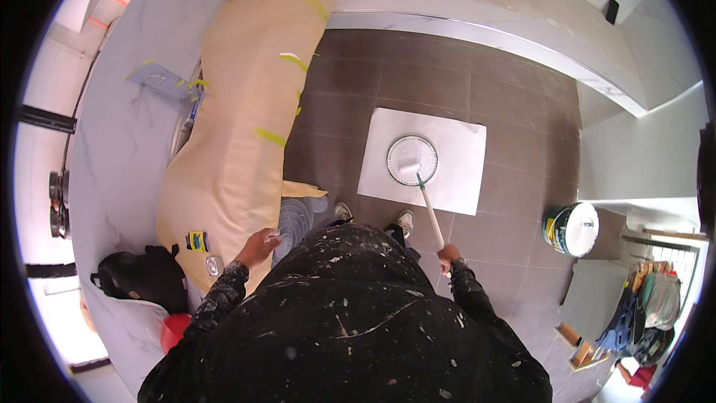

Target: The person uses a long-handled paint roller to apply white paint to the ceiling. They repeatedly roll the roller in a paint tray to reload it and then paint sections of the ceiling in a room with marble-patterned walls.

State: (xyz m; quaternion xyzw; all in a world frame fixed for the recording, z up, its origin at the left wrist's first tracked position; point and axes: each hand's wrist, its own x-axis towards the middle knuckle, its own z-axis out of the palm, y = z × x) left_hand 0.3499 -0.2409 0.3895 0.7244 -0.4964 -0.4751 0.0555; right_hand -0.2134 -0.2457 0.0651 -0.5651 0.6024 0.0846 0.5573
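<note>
**Brush in the paint pot on a tiled floor**

Dark brown tiled floor point(477, 89), bounded by white marble-look walls and a pale raised ledge curving across the top.

Right hand point(448, 255) closed round the end of a long pale brush handle point(431, 213), fingers wrapped tight about it. Handle slanting up and away to the brush head, dipped in white paint inside a round paint pot point(412, 160). Pot standing on a white sheet point(455, 172) spread flat on the tiles, just ahead of two shoes point(405, 219).

Left hand point(259, 245) partly curled, resting against the edge of a tan paper covering point(239, 127); hard to tell whether anything is gripped, nothing visibly held. Covering fastened with strips of yellow tape point(270, 136) over a long table on the left. Small yellow-and-blue object point(197, 240) and a small metal can point(214, 266) lying near that hand on the covering.

Black paint-spattered sleeves and top filling the lower middle. Black bag point(145, 276) and a red object point(174, 328) at lower left. Lidded paint bucket point(573, 228) with a white lid well off to the right on the tiles, with a heap of coloured clothing point(645, 306) beyond it.
</note>
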